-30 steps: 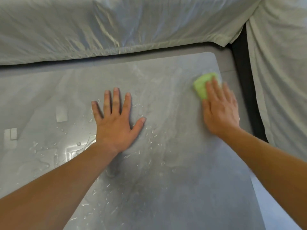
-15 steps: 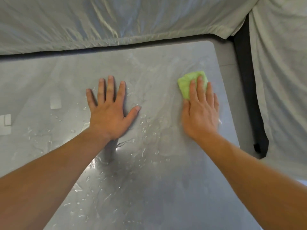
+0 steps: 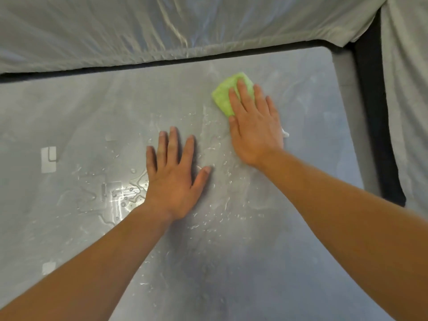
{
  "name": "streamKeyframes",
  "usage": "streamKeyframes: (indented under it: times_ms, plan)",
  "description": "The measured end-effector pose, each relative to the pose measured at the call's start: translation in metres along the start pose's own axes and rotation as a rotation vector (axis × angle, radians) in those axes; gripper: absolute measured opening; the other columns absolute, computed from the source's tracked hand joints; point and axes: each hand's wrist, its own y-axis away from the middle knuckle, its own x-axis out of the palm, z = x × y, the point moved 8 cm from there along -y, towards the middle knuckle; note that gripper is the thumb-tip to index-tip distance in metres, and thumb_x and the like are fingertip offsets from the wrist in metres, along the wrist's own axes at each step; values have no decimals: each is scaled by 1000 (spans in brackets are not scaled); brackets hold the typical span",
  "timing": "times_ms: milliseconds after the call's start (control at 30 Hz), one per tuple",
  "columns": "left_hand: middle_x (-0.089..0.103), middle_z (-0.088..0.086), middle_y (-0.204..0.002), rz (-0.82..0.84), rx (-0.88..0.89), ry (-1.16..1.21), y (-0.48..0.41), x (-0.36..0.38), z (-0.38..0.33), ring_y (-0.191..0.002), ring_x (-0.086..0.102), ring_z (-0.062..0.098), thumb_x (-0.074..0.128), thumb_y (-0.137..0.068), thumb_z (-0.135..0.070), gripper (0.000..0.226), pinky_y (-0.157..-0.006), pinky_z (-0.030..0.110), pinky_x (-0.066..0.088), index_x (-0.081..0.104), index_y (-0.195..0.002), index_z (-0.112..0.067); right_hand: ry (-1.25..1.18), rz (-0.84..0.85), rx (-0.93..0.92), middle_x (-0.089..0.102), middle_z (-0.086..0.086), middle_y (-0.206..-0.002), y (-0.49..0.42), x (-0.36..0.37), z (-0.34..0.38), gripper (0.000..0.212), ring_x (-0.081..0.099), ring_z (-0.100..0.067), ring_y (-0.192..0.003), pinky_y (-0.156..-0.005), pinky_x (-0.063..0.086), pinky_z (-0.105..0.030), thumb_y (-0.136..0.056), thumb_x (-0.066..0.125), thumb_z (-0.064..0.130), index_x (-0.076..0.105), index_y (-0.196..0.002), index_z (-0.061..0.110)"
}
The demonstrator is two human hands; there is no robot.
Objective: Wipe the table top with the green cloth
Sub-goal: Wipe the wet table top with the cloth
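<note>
Counts, head view: two hands on the surface, left hand (image 3: 172, 179) flat with five fingers spread, right hand (image 3: 253, 126) flat on the cloth, four fingers showing plainly; one green cloth (image 3: 223, 96); one grey table top (image 3: 266, 262); two pale draped sheets, one behind (image 3: 162, 31), one at right (image 3: 407, 112); water droplets (image 3: 215, 205) scattered, too many to count

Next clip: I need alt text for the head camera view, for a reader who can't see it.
The right hand presses a folded green cloth flat on a wet grey table top, near its far right corner. The left hand lies flat, fingers spread, among water droplets. Pale sheeting hangs behind the table.
</note>
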Motion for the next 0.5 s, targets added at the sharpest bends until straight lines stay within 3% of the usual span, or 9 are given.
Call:
streamKeyframes:
  times_ms: [100, 167, 333, 367, 500]
  plan:
    - [-24, 9, -164, 14, 0, -30, -1, 2, -1, -148, -31, 25, 14, -95, -70, 79, -117, 52, -19, -3, -159, -27, 54, 101, -267, 11, 3, -169, 66, 11, 15, 57, 9, -31, -156, -126, 10, -48, -104, 23, 37, 20, -160, 25]
    - [-26, 10, -164, 27, 11, -31, -2, 4, 1, -147, -33, 26, 13, -94, -72, 81, -116, 52, -21, -6, -158, -27, 59, 140, -347, 14, 4, -169, 54, 8, 2, 56, 11, -30, -155, -126, 10, -48, -104, 25, 37, 23, -159, 26]
    - [-23, 11, -164, 14, 34, -15, -1, 4, 0, -147, -32, 26, 12, -92, -73, 82, -115, 50, -23, -4, -158, -26, -21, 19, 82, 5, 0, -170, -22, -12, -27, 57, 6, -34, -155, -126, 6, -49, -106, 26, 36, 16, -161, 23]
    - [-23, 11, -164, 14, 38, -16, -1, 5, -1, -147, -32, 26, 11, -92, -73, 82, -114, 50, -24, -4, -159, -26, -13, 2, 86, 5, 0, -170, -6, -8, -17, 57, 5, -34, -155, -126, 7, -50, -106, 25, 37, 16, -161, 23]
    - [-22, 11, -165, -9, 32, -31, -1, 6, 1, -147, -32, 25, 8, -92, -74, 83, -113, 48, -26, -4, -158, -26, -8, 120, -230, 11, 4, -169, 102, 12, 14, 56, 7, -28, -156, -126, 7, -46, -105, 23, 39, 22, -160, 26]
